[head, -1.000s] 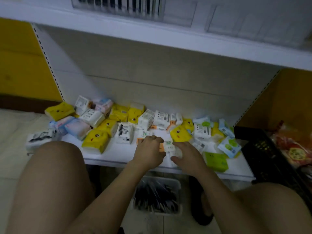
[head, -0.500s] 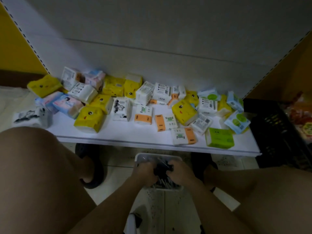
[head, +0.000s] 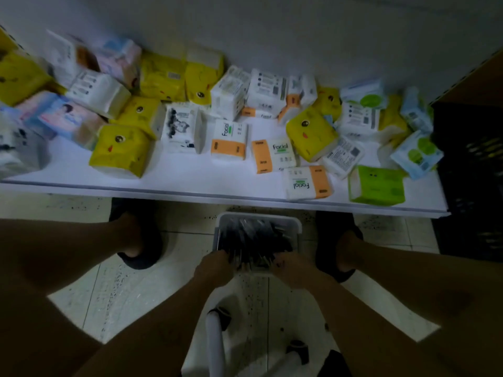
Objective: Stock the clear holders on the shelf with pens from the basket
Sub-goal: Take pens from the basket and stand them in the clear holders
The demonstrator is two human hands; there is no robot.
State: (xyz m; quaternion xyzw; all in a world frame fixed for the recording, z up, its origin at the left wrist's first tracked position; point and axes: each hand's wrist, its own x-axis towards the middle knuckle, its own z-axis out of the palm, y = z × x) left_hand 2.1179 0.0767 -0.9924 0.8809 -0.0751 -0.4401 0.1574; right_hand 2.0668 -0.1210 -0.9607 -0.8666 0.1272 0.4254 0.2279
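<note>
Person is squatting at a low white shelf (head: 190,183); both hands are reaching down between the knees to the floor; basket (head: 297,227), white and rectangular, is sitting on the tiles just in front of the shelf edge, between the two feet; pens (head: 253,238), dark and heaped lengthwise, are filling it. Left hand (head: 215,270) is lying over the near left corner of the basket, knuckles up, fingers bending down into the near ends of the pens; right hand (head: 291,270) is doing the same at the near right corner; the pens are lying directly under and just beyond the fingertips of both. Fingertips are disappearing among the pens and the picture is dim and blurred there, so cannot tell whether either hand is actually gripping any. Tissue packs (head: 119,151), yellow, white, orange and green, are lying scattered across the shelf; a black crate (head: 471,159) is standing against its right end; dark slippers (head: 141,257) are flanking the basket; a white tube (head: 215,344) is showing below the wrists.
</note>
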